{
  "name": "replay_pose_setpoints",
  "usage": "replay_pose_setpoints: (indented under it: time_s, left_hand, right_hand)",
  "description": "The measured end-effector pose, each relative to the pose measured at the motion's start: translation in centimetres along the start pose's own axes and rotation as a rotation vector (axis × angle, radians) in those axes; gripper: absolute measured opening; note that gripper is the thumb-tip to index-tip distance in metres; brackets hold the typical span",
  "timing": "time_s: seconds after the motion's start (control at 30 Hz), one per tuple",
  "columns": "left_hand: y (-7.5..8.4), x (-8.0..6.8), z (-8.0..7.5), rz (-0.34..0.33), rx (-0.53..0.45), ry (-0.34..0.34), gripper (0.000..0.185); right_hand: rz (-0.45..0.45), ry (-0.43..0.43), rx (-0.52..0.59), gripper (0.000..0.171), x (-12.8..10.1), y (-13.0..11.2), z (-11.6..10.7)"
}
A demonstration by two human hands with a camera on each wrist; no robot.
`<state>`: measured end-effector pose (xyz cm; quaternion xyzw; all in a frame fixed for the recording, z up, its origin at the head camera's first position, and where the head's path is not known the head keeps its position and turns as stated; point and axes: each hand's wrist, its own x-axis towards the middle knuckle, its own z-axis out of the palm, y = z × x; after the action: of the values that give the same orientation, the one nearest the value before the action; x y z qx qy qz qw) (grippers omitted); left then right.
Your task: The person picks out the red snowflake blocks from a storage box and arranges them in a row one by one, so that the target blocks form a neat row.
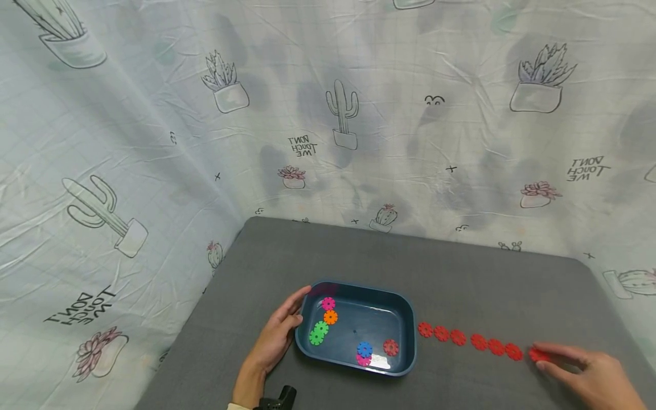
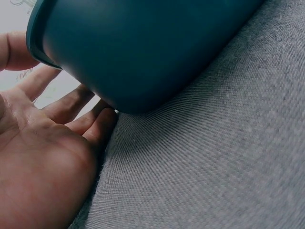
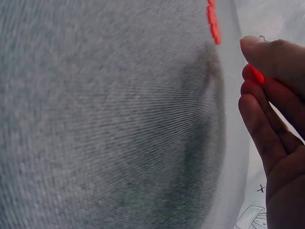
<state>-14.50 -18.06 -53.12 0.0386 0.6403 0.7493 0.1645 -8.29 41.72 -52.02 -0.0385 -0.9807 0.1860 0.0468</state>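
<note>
The desk (image 1: 256, 273) was covered in a grey woven fabric with a fine ribbed grain. On it sat a dark blue plastic tray (image 1: 410, 319), rectangular with rounded corners and a smooth, slightly glossy wall. My left hand (image 1: 274, 339) lay against its left end, fingers relaxed and pressed to the wall, thumb up at the rim, clenching nothing.

My right hand (image 1: 589, 370) rested near the right edge of the desk, and its thumb and fingertips pinched a small red gear disc (image 1: 538, 355) down at the cloth. The disc was flat, bright red plastic with a toothed edge. It sat at the right end of a row of red discs (image 1: 468, 339): six others lay in a slightly sloping line from just beside the tray toward my fingers, close together.

Inside the tray I counted seven similar discs: a pink one (image 1: 328, 304), an orange one (image 1: 330, 317), two green ones (image 1: 318, 333) overlapping, a blue one (image 1: 364, 348) on top of another pink, and one red (image 1: 390, 347).

Behind the desk hung a creased pale cloth (image 1: 359, 114) printed with cactus drawings.
</note>
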Motion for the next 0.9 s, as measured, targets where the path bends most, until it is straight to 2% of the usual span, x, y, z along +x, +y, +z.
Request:
replay_pose_setpoints:
  time_s: [0.13,0.4,0.6,0.77,0.9]
  left_hand:
    - [-0.03,-0.01,-0.06,-0.003,0.01,0.006,0.058]
    - [0.09,-0.01,-0.05,0.0,0.017,-0.001,0.058]
    - [0.13,-0.06,-0.05,0.007,0.012,0.012,0.058]
    - [0.03,-0.03,-0.09,0.003,0.015,0.012,0.058]
    - [0.1,-0.05,-0.08,-0.001,0.019,0.005,0.058]
  right_hand:
    - [-0.006,-0.039,-0.029,0.047,0.3,-0.01,0.54]
    - [-0.06,-0.066,-0.066,0.037,0.32,-0.29,1.04]
    - [-0.096,-0.051,-0.073,0.035,0.46,-0.71,0.97]
    - [-0.105,-0.041,-0.081,0.039,0.29,-0.53,1.01]
    - [-0.078,-0.021,-0.076,0.047,-0.01,-0.71,0.68]
